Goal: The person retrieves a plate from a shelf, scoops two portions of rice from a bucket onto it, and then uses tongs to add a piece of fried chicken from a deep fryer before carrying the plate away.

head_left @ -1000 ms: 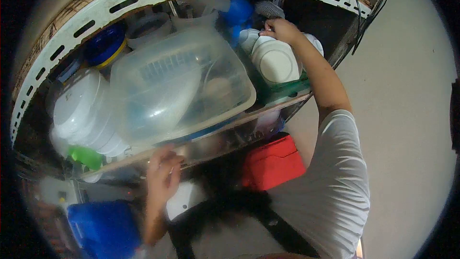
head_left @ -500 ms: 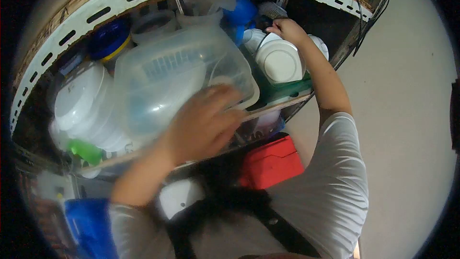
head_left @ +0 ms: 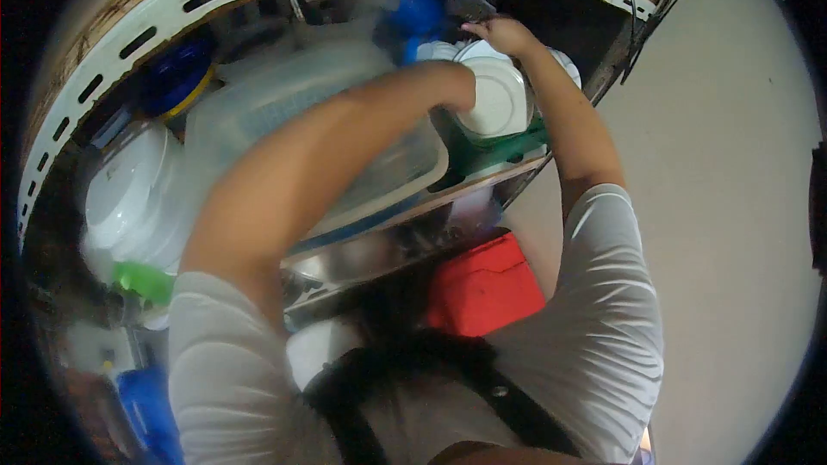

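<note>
The left hand (head_left: 450, 86) is blurred at the left side of the white dishes (head_left: 495, 102), its fingertips hidden, so whether its grip is open or closed cannot be told. The right hand (head_left: 506, 35) is above and behind the dishes, fingers bent close together near a grey mesh item (head_left: 469, 7); whether they pinch anything is too small to tell. The dishes sit in a green basket (head_left: 514, 146), the right arm covering part of them; at least four show, one facing front. The left forearm cuts across one large clear tub (head_left: 405, 159), which reaches the front edge of the shelf (head_left: 482, 179). The basket is also near that edge, with a dark gap between the dishes and the shelf's right end. Farther left are a stack of white bowls (head_left: 127, 185), too blurred to count, one green item (head_left: 143, 282) and one blue tub (head_left: 177, 77) with a yellow rim. One blue item (head_left: 415, 13) is behind the dishes, its shape unclear. Below the shelf are one red box (head_left: 487, 286) and one blue container (head_left: 148, 409), partly hidden by the left sleeve.
</note>
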`<state>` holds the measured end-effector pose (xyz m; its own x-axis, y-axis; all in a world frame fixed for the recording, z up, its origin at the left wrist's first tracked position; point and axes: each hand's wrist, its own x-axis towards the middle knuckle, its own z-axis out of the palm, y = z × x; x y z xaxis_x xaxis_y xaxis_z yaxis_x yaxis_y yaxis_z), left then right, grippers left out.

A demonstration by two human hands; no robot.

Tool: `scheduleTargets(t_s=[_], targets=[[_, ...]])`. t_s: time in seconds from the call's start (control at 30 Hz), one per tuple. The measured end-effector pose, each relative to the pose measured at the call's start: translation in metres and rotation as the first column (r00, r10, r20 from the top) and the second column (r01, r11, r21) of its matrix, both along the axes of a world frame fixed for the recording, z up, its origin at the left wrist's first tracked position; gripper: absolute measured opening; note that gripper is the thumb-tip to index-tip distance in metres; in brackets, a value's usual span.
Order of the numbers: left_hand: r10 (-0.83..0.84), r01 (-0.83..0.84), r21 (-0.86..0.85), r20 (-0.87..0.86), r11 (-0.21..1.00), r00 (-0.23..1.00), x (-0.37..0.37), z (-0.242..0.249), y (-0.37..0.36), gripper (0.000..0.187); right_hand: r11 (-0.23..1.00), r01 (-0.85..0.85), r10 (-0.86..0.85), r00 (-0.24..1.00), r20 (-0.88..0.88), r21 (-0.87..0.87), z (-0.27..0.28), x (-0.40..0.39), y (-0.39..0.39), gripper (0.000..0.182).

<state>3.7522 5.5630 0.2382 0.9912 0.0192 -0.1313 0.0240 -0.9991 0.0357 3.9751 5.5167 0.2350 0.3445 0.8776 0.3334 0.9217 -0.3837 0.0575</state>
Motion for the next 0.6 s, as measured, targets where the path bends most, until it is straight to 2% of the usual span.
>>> scheduleTargets(t_s=[0.03,0.1,0.13,0.2,0.23,0.27,0.3,0.33,0.37,0.4,0.43,0.47,0.5,0.53,0.57,0.6], targets=[[-0.006,0.0,0.061,0.086,0.998,0.996,0.011,0.002,0.001,0.031,0.999,-0.046,0.046,0.999,0.021,0.015,-0.006,0.012,0.002,0.055],[0.155,-0.155,-0.01,0.135,0.988,0.979,0.039,0.011,0.007,0.034,0.998,-0.057,0.057,0.998,0.003,0.038,-0.004,0.012,-0.003,0.055],[0.15,-0.15,-0.009,0.134,0.989,0.98,0.052,0.012,0.013,0.034,0.995,-0.076,0.077,0.997,-0.015,0.063,-0.002,0.01,-0.005,0.055],[0.251,-0.146,-0.319,0.321,0.937,0.913,0.07,0.011,0.023,0.042,0.991,-0.075,0.08,0.996,-0.034,0.113,0.008,-0.009,-0.017,0.054],[0.245,-0.14,-0.318,0.319,0.938,0.916,0.072,0.01,0.025,0.042,0.984,-0.076,0.085,0.995,-0.052,0.161,0.008,-0.01,-0.021,0.053],[0.213,-0.056,-0.519,0.247,0.853,0.945,0.073,0.01,0.027,0.045,0.984,-0.067,0.076,0.996,-0.053,0.162,0.01,-0.012,-0.021,0.053],[0.161,0.011,-0.697,0.181,0.717,0.97,0.075,0.01,0.029,0.049,0.995,-0.02,0.027,0.996,-0.08,0.096,0.012,-0.013,-0.021,0.055],[0.149,0.019,-0.696,0.181,0.718,0.972,0.085,0.003,0.034,0.049,0.999,0.027,-0.024,0.994,-0.104,0.028,0.013,-0.012,-0.022,0.058],[0.098,0.082,-0.623,0.249,0.778,0.964,0.098,-0.006,0.041,0.05,0.999,0.037,-0.033,0.994,-0.103,0.031,0.019,-0.018,-0.024,0.058],[0.042,0.14,-0.543,0.309,0.828,0.95,0.111,-0.015,0.046,0.051,0.997,0.016,-0.012,0.998,-0.063,0.075,0.022,-0.024,-0.028,0.053],[0.031,0.144,-0.541,0.302,0.829,0.953,0.117,-0.016,0.046,0.051,0.993,-0.004,0.007,1.0,-0.026,0.118,0.021,-0.028,-0.033,0.048],[0.113,0.052,-0.539,0.268,0.841,0.957,0.122,-0.015,0.046,0.048,0.992,0.005,-0.001,1.0,-0.027,0.129,0.022,-0.031,-0.038,0.048],[0.193,-0.042,-0.537,0.229,0.842,0.954,0.125,-0.016,0.046,0.045,0.946,-0.067,0.061,0.998,0.032,0.318,0.02,-0.037,-0.044,0.043],[0.185,-0.039,-0.534,0.223,0.844,0.957,0.121,-0.017,0.043,0.045,0.86,-0.148,0.111,0.988,0.103,0.488,0.016,-0.043,-0.049,0.037],[0.263,-0.062,-0.68,0.196,0.731,0.945,0.114,-0.012,0.037,0.044,0.86,-0.143,0.105,0.989,0.104,0.489,0.011,-0.058,-0.056,0.037],[0.334,-0.081,-0.803,0.152,0.591,0.93,0.108,-0.007,0.034,0.043,0.836,-0.056,0.039,0.998,0.041,0.546,0.0,-0.075,-0.061,0.035]])
